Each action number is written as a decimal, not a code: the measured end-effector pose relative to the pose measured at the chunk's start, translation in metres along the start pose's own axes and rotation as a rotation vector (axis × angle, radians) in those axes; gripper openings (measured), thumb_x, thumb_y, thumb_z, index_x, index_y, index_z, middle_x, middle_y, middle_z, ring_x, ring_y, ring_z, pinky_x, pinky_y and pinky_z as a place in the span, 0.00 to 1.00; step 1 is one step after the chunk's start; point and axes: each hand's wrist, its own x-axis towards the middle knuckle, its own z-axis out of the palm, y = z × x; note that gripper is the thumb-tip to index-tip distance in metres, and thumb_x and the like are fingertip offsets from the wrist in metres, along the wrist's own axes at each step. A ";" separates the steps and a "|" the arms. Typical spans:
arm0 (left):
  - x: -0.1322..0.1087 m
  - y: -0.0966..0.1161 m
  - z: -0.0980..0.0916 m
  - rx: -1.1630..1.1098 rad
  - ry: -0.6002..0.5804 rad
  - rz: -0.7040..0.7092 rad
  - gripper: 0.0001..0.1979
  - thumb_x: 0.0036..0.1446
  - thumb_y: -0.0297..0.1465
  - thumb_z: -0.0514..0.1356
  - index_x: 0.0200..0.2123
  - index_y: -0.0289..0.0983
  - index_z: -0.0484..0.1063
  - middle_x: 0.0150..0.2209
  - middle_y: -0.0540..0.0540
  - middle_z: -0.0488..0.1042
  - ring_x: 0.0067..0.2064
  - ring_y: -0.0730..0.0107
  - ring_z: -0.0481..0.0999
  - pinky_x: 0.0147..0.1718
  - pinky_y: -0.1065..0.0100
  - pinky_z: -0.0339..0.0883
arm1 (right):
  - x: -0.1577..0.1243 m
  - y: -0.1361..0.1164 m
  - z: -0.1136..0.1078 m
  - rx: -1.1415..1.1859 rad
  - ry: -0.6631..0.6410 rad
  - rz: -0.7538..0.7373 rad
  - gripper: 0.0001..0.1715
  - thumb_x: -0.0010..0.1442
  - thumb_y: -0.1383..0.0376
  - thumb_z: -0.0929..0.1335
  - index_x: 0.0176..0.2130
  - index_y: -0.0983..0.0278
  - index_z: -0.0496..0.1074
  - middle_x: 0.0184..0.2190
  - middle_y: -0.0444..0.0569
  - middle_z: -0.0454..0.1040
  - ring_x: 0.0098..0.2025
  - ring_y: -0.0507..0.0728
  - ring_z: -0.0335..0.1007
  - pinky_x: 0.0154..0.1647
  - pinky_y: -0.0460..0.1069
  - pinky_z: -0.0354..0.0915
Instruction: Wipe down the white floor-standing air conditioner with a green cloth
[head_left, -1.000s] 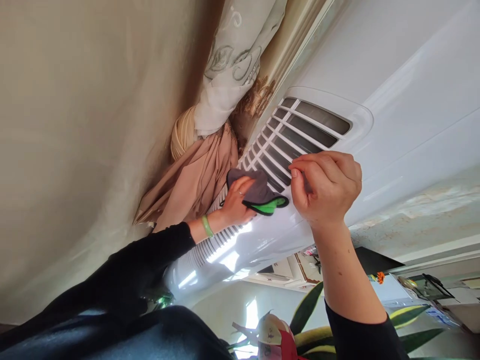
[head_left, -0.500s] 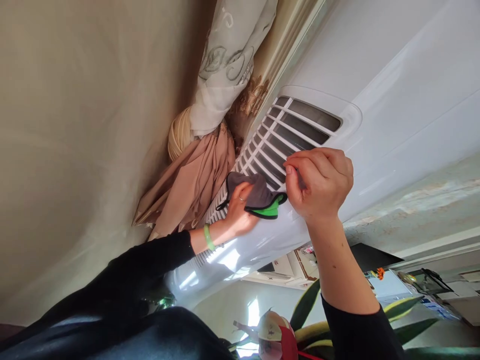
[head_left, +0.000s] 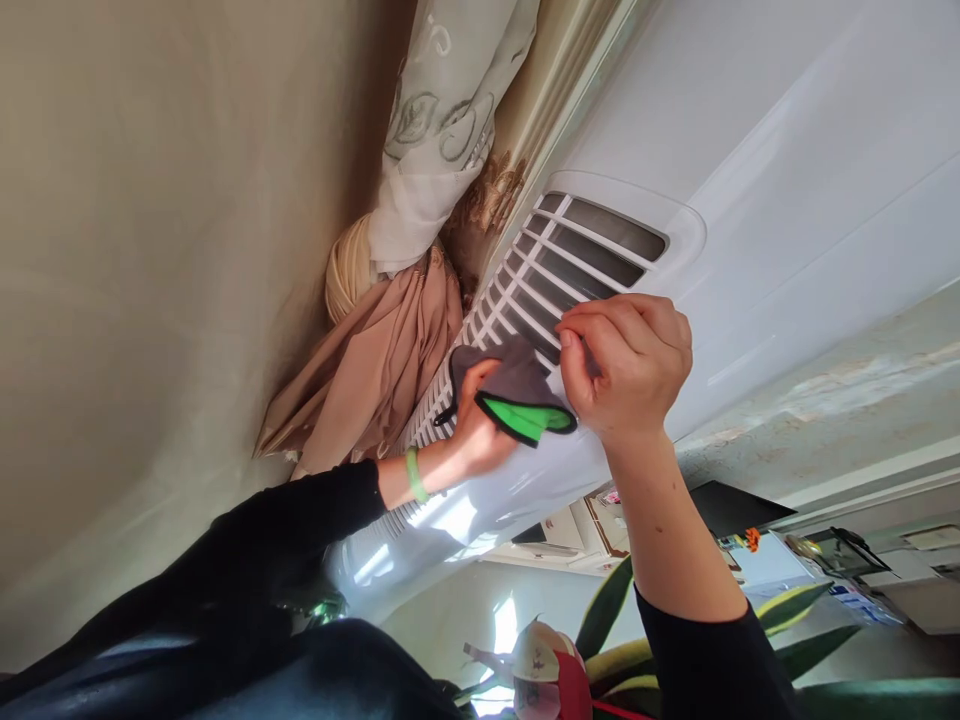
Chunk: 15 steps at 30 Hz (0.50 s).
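A white appliance casing [head_left: 750, 150] with a slatted vent grille [head_left: 592, 245] runs diagonally across the head view. My left hand [head_left: 480, 440], with a green bangle at the wrist, is closed on a cleaning cloth [head_left: 517, 375]. The cloth is grey on one side, bright green on the other, with black edging, and is pressed to the lower part of the grille. To the right, my right hand [head_left: 630, 365] is curled, its fingertips against the grille slats. Whether those fingers grip anything is hidden.
A bundled pink and white curtain [head_left: 397, 330] hangs close to the left of the grille. Below are a plant's long leaves [head_left: 604, 610] and a round object with a red band [head_left: 544, 665]. Farther off, lower right, stand white furniture and a dark panel [head_left: 735, 505].
The cloth has shifted slightly along the grille with my left hand, and more of its green side shows. My right hand stays at the same slats; the whole view has moved a little.
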 end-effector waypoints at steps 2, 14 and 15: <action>-0.005 0.015 -0.003 0.004 -0.059 0.121 0.31 0.63 0.45 0.60 0.66 0.40 0.63 0.59 0.32 0.76 0.63 0.46 0.75 0.57 0.45 0.76 | -0.002 0.001 0.001 0.024 -0.018 0.013 0.08 0.70 0.65 0.67 0.40 0.55 0.77 0.41 0.46 0.84 0.49 0.63 0.75 0.51 0.59 0.64; 0.021 0.001 -0.024 -0.070 0.046 0.312 0.09 0.72 0.40 0.55 0.49 0.42 0.66 0.47 0.42 0.78 0.47 0.63 0.80 0.44 0.63 0.73 | 0.000 0.000 0.001 0.022 0.062 -0.044 0.06 0.68 0.66 0.68 0.38 0.56 0.75 0.38 0.42 0.84 0.46 0.61 0.76 0.48 0.57 0.65; 0.024 -0.003 -0.025 -0.047 0.044 0.321 0.09 0.72 0.40 0.55 0.49 0.42 0.66 0.47 0.42 0.78 0.47 0.64 0.80 0.43 0.64 0.73 | 0.000 0.000 0.001 0.026 0.075 -0.051 0.05 0.68 0.66 0.69 0.38 0.56 0.74 0.38 0.41 0.84 0.46 0.60 0.76 0.48 0.57 0.65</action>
